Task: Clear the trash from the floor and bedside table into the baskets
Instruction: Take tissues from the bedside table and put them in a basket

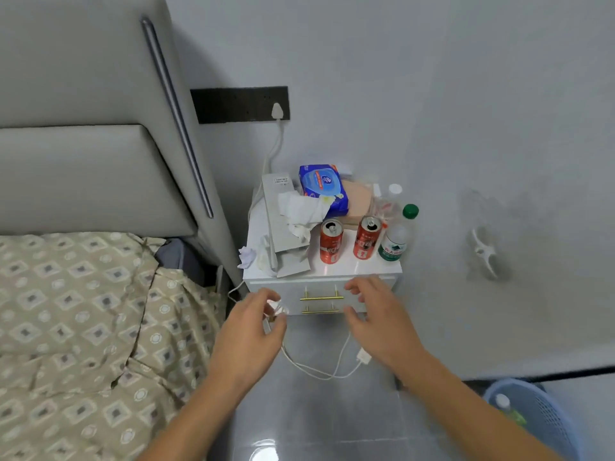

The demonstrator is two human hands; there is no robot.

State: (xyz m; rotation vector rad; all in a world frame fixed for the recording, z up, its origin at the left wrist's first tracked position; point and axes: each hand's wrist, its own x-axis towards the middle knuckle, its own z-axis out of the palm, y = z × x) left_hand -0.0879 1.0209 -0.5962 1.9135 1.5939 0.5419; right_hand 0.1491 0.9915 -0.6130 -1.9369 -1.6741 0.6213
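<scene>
- While both hands hang in front of the drawer face of the bedside worktop (pixel 319 271), the trash on its top lies above and beyond them, farther from the person.
- The left hand (pixel 248 334) has its fingers pinched narrow on a small white crumpled scrap (pixel 278 307), seemingly with the white charging cable (pixel 319 371) that loops down toward the floor; blur hides the exact contact.
- The right hand (pixel 376 314) is spread wide and holds nothing, fingers curled toward the drawer handles (pixel 321 297).
- Two red soda cans (pixel 331 241) stand upright side by side near the front edge, with a green-capped water bottle (pixel 396 237) just right of them; their long axes are vertical.
- By position, the right hand is the nearer one to the cans and the bottle, which sit almost straight beyond its fingertips.
- Crumpled tissues (pixel 299 211) lie left of the cans, beyond the left hand, and a small wad (pixel 247 256) sits at the left front corner.
- The blue basket (pixel 539 417) stands on the floor at lower right, on the right hand's side, already holding a bottle.
- A likely next move is a free-hand reach up and forward, gripping a can around its side.
</scene>
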